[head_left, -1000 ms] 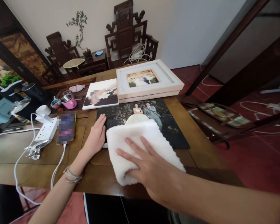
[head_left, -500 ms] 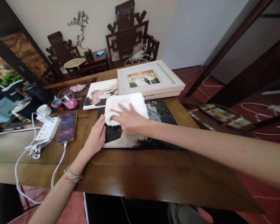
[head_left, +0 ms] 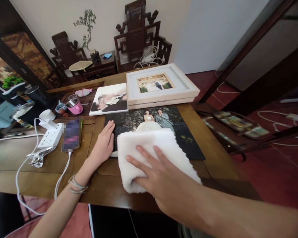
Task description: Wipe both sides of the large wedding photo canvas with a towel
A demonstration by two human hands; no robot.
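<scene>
A dark wedding photo panel (head_left: pixel 188 135) lies flat on the wooden table, showing two people among foliage. Across its near edge, and overhanging toward me, is a fluffy white cloth (head_left: pixel 144 142). My right hand (head_left: pixel 154 172) has its fingers spread on top of the cloth and its thumb tucked into a fold, gripping it. My left hand (head_left: pixel 104 142) rests flat along the panel's left edge, fingers stretched out and holding nothing. The cloth hides the lower middle of the picture.
Behind the panel lie a white-edged photo print (head_left: pixel 109 99) and a pale box frame (head_left: pixel 188 87). To the left are a phone (head_left: pixel 72 135) on a charging cable, a power strip (head_left: pixel 49 135) and a pink cup (head_left: pixel 74 106). The table's front edge (head_left: pixel 109 198) runs close to me.
My right hand has drawn the white cloth toward me and a little right, uncovering the two people in the photo. My left hand stays at the panel's left edge.
</scene>
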